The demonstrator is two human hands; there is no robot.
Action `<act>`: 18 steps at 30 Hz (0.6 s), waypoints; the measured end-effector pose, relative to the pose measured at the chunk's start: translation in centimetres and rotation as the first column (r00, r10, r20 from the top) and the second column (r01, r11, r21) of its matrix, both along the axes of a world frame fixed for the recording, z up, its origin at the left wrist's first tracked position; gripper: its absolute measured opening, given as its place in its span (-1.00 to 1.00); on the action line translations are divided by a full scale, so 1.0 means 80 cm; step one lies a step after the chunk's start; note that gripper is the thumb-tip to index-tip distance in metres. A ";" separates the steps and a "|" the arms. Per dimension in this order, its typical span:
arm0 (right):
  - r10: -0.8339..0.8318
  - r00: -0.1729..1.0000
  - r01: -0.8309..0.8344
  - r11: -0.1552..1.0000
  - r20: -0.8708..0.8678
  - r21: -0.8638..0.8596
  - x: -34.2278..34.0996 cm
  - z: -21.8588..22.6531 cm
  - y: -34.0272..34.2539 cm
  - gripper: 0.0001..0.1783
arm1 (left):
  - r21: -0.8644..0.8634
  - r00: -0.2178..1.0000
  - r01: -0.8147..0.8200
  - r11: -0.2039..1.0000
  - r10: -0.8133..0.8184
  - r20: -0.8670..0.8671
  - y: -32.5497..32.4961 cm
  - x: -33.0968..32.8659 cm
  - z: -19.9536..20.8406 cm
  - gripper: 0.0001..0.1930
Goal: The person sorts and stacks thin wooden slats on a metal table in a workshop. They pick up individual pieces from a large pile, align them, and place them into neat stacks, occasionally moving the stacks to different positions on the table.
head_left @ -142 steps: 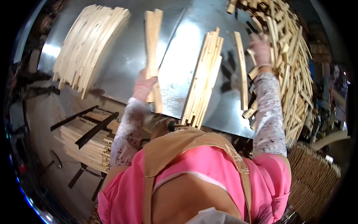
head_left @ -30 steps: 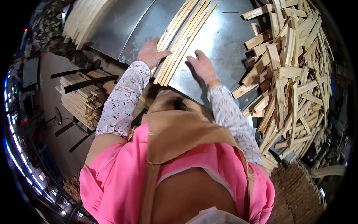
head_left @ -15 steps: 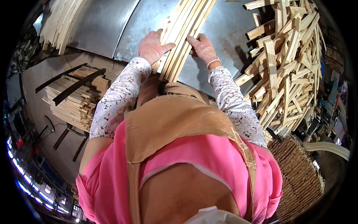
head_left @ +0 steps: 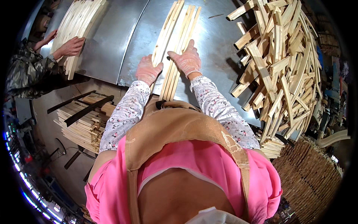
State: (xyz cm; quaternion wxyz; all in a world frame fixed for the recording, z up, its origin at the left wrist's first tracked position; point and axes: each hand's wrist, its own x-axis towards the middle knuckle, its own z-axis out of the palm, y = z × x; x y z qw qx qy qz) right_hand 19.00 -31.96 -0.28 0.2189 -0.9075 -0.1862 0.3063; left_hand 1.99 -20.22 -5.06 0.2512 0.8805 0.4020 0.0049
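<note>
Two narrow bundles of pale wooden strips lie lengthwise on a metal table with a gap between them. My left hand, in a pinkish work glove, closes on the lower part of the left bundle of wooden strips, its thumb over them. Across the right bundle of wooden strips rests my right hand, gloved alike. Its thumb and index finger are stretched apart over that bundle; the other fingers are partly hidden.
The metal table has a seam left of my hands. A large heap of short wood pieces stands at right. At far left, a co-worker's hands touch more strips. Stacked boards sit below the table's left edge.
The strips, together before, now lie in two bundles with a gap. My right hand has shifted left and its index finger has stretched out. A co-worker's hands have appeared at far left.
</note>
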 end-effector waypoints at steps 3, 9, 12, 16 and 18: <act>-0.032 0.995 0.029 0.999 0.096 0.032 -0.005 -0.009 0.006 0.39 | -0.022 0.996 -0.037 0.999 0.035 -0.082 0.038 -0.011 0.011 -0.30; -0.093 0.987 0.083 0.993 0.129 0.086 -0.003 -0.047 -0.008 0.24 | -0.075 0.997 -0.017 0.997 0.010 -0.081 0.113 -0.047 0.026 -0.25; -0.149 0.984 0.164 0.970 -0.094 0.181 -0.005 -0.036 0.012 0.10 | -0.136 0.990 0.020 0.991 -0.039 -0.137 0.121 -0.047 0.033 -0.18; -0.158 0.986 0.168 0.962 -0.060 0.218 -0.039 -0.045 0.094 -0.03 | -0.159 0.989 0.099 0.982 -0.115 -0.095 0.107 -0.020 -0.006 -0.09; -0.179 0.974 0.213 0.933 -0.138 0.290 -0.044 -0.052 0.125 -0.02 | -0.211 0.988 0.104 0.972 -0.125 -0.090 0.125 -0.019 -0.007 -0.07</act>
